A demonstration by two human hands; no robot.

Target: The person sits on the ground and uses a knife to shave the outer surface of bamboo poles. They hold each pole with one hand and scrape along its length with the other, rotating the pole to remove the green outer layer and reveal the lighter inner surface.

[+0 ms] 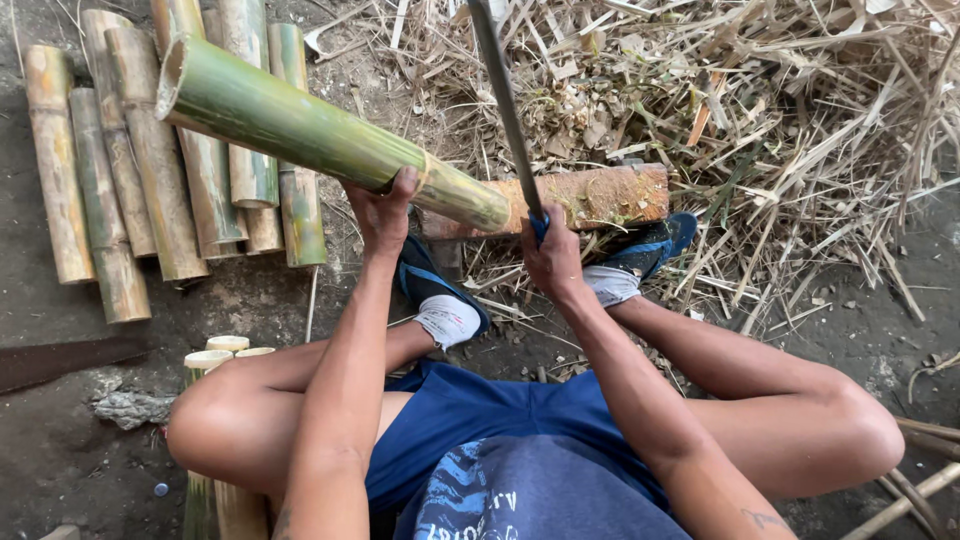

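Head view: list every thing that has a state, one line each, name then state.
Green bamboo tube: lifted, tilted, one end resting on the block.
Left hand: gripping the tube near its lower end.
Right hand: closed on the blade's blue handle.
Long dark metal blade: raised, pointing away from the person.
Reddish wooden block: lying flat on the ground.
Cut bamboo sections: laid side by side on the ground.
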